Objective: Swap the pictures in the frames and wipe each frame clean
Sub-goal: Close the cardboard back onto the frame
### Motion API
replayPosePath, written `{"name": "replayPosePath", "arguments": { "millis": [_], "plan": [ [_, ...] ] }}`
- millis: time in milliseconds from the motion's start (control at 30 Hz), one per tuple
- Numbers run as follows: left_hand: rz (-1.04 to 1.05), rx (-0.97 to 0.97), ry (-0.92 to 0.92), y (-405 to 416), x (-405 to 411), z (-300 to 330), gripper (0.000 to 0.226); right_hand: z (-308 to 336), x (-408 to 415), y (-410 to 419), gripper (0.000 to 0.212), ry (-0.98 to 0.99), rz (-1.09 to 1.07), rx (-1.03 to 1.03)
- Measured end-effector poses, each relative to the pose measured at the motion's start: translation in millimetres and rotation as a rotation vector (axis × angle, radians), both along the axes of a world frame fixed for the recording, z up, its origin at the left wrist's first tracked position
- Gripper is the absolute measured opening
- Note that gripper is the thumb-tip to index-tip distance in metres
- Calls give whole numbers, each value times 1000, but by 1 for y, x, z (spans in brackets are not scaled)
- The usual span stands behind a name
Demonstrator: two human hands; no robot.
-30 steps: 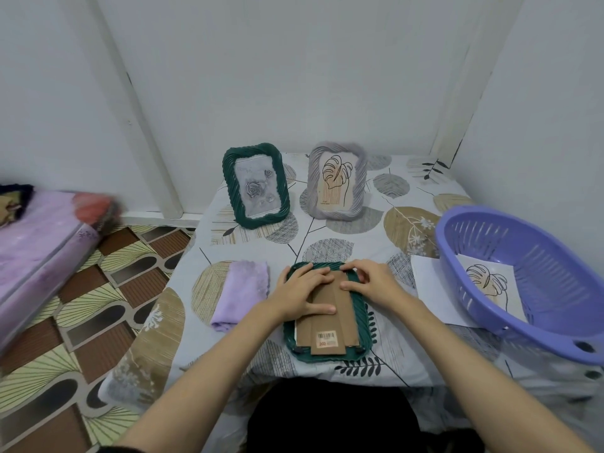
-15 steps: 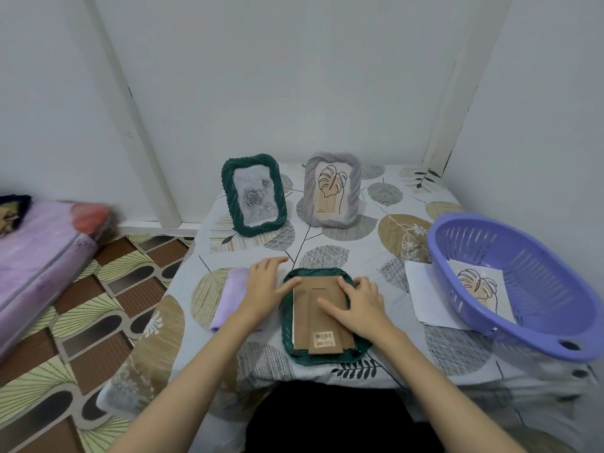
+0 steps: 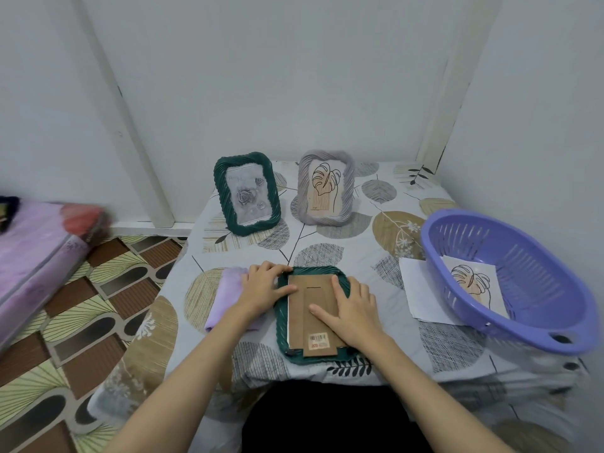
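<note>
A dark green frame [image 3: 281,335] lies face down at the table's front edge, its brown cardboard back [image 3: 310,299] facing up with a barcode sticker. My left hand [image 3: 263,287] rests at the frame's upper left corner, thumb on the cardboard. My right hand [image 3: 351,307] presses flat on the right side of the backing. A second green frame [image 3: 246,193] with a rose picture and a grey frame [image 3: 326,188] with a leaf drawing stand upright at the back. A lilac cloth [image 3: 225,295] lies left of the flat frame, partly under my left wrist.
A purple plastic basket [image 3: 523,282] sits at the right, holding a leaf picture [image 3: 474,286], with white paper [image 3: 413,289] under its near side. The table wears a leaf-print cloth [image 3: 359,243]. A pink mattress [image 3: 36,259] lies on the patterned floor at left.
Both hands slid from the top of the backing: the left moved to the frame's upper left corner, the right came down flat onto the cardboard. The camera tilted a little.
</note>
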State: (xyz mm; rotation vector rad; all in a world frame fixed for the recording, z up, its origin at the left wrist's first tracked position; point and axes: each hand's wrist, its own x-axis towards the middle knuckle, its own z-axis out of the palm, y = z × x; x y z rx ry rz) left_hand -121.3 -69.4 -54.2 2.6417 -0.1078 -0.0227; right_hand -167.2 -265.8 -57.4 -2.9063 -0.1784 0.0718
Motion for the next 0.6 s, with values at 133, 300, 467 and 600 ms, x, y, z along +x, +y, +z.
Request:
{"name": "replayPosePath", "arguments": {
  "millis": [133,300,467,600],
  "plan": [
    [3,-47,17,-1,2,4,38,-1,0,0,129,-16,-8,9],
    [-11,-91,-32,0,-1,1,41,-1,0,0,130,-18,-12,20],
    [10,-156,-51,-1,-7,4,46,-2,-1,0,129,-16,-15,21],
    [-7,-76,-66,-2,-18,2,46,4,-2,-1,115,31,-15,65]
  ]
}}
